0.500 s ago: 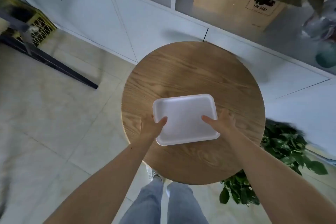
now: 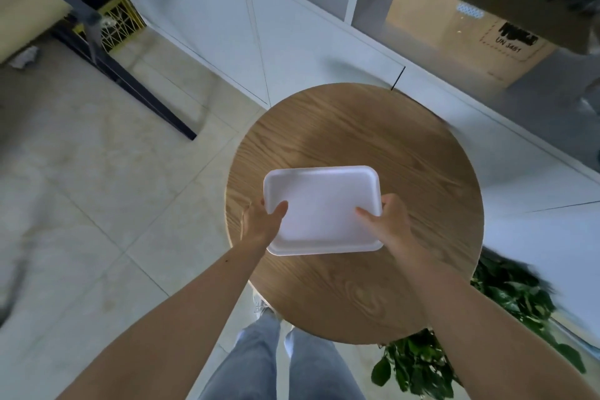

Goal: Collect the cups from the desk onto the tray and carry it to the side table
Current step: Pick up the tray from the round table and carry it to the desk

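Left hand (image 2: 259,226) and right hand (image 2: 391,224) each grasp a short edge of the tray (image 2: 321,204) over the table (image 2: 406,146). No cups aboard. Tray looks light, thin, likely flexible; two-edge hold suits it.

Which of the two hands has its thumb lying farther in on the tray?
The left hand: its thumb reaches farther over the tray than the right hand.

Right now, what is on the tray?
Nothing: the white tray shows a bare inside, no cups. Only the thumbs of the left hand and right hand lie over its edges.
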### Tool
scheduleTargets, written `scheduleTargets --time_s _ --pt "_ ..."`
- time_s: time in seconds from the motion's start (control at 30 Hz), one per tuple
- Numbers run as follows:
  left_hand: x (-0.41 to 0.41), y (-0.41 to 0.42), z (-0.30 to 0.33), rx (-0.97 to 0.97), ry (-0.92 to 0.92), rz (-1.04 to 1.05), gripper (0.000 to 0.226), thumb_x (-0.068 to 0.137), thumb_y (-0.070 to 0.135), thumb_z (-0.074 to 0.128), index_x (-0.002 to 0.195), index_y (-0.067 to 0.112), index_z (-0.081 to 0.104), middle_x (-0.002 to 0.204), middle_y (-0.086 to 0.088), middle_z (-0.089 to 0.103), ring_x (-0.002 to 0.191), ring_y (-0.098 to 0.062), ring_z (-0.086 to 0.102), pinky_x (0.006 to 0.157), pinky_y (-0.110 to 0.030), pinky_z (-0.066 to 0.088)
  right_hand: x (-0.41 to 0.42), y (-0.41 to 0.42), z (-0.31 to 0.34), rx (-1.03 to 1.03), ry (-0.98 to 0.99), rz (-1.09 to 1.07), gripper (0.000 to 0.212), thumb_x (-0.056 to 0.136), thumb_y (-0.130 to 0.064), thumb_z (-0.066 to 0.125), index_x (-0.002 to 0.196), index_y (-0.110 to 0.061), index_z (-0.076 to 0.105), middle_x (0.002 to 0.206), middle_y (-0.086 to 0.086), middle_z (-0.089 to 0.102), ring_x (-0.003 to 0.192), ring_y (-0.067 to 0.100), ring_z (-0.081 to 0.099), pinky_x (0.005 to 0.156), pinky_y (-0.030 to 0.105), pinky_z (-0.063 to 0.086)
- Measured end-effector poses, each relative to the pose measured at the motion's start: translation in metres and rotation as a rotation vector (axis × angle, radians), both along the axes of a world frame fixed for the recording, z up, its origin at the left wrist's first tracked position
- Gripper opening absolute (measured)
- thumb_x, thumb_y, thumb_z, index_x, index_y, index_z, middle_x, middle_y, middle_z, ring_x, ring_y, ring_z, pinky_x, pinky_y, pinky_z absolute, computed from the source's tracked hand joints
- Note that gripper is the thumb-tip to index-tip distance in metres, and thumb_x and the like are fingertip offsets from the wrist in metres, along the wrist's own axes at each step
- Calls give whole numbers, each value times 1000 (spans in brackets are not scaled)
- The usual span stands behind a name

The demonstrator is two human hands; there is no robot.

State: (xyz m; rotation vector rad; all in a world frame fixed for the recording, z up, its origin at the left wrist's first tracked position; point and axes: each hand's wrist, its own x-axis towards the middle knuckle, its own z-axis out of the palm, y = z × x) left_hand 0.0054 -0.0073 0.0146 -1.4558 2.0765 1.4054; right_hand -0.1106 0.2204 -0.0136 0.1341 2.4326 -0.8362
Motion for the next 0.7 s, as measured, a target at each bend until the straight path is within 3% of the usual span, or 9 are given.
scheduleTargets --time_s 0.13,0.23,0.37,0.47,0.57,0.63,0.7 --pt "10 -11 16 -64 56 52 33 85 38 67 98 8 62 93 -7 65 89 -28 63 82 -42 53 -2 -19 26 -38 63 33 47 74 -39 78 101 -12 50 102 4 58 88 22 60 68 31 44" --pt "25 -22 27 -96 94 134 32 85 31 68 106 9 62 97 -6 65 89 -27 62 75 -34 48 -1 -34 39 -116 111 58 39 75 -30 78 99 -12 53 98 4 63 85 22 63 70 36 51" --pt "53 -42 42 -109 145 300 25 85 22 67 108 12 67 96 -1 67 89 -23 62 76 -28 42 4 -61 58 -259 116 57 27 77 -16 75 99 -12 59 92 3 66 81 19 62 69 30 50" --pt "76 -60 50 -117 188 412 23 85 17 67 106 13 70 95 -1 70 90 -22 65 78 -30 47 11 -85 65 -344 91 70 21 77 -12 72 96 -16 62 86 -3 66 82 20 65 77 38 53" --pt "97 -78 56 -100 223 494 25 84 13 65 109 16 71 96 -1 72 90 -24 67 85 -37 55 18 -109 73 -379 119 123 19 77 -12 70 94 -17 66 82 -7 67 79 15 65 75 36 54" --pt "113 -93 61 -63 277 548 29 82 9 64 108 18 73 96 0 74 90 -23 69 87 -41 56 26 -128 80 -403 113 170 17 77 -10 69 93 -15 68 83 -1 70 80 17 66 75 38 56" --pt "132 -108 66 -34 341 594 33 78 3 62 104 19 75 96 2 75 89 -21 70 82 -36 57 35 -148 85 -441 90 201 14 77 -4 68 90 -7 70 85 12 72 82 26 68 76 41 56"
